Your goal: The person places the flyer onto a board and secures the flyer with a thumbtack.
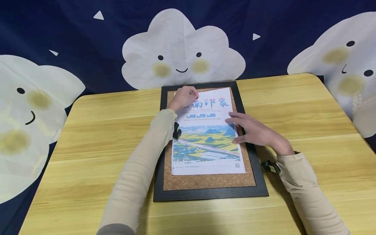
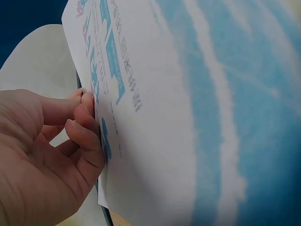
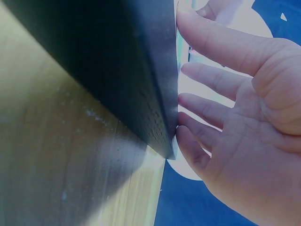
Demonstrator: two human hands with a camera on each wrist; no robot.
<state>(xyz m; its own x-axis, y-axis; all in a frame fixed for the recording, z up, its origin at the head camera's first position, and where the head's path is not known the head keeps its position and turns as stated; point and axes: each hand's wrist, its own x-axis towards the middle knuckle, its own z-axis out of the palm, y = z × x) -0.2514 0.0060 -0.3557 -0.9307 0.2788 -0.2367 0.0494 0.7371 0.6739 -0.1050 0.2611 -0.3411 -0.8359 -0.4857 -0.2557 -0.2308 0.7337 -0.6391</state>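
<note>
Poster [image 1: 207, 137] headed by large colourful characters "印象", QR code at its lower right corner, smaller print illegible

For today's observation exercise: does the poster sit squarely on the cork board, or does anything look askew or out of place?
The poster is slightly askew: it tilts a little within the frame and sits high, its top edge meeting the frame while bare cork shows below. The left hand pinches its top left corner; the right hand lies flat on its right edge.
</note>
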